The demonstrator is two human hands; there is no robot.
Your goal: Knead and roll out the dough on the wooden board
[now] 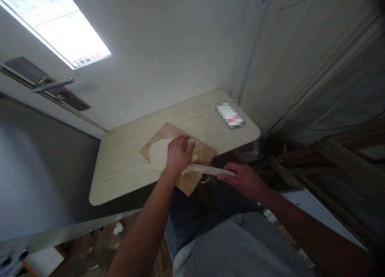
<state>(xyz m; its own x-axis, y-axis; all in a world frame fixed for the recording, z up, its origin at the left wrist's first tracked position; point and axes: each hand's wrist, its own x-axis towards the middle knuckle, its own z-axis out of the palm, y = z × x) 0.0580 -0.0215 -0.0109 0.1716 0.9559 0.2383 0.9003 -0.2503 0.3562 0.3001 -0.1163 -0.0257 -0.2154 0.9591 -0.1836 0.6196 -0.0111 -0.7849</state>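
A pale sheet of rolled dough lies spread on a wooden board, overlapping its left and front edges. On top of the dough rests my left hand, its fingers bent and gripping at the sheet; the exact fingertip contact is partly hidden. My right hand is wrapped round one end of a thin wooden rolling pin. The pin slants across the board's near right side, and its far end reaches the dough edge beside my left wrist.
The board sits on a light wood table with rounded corners, its front right corner jutting past the edge. A blurred-out item lies at the table's right. Behind stands a white door with a metal handle; wooden beams are at right.
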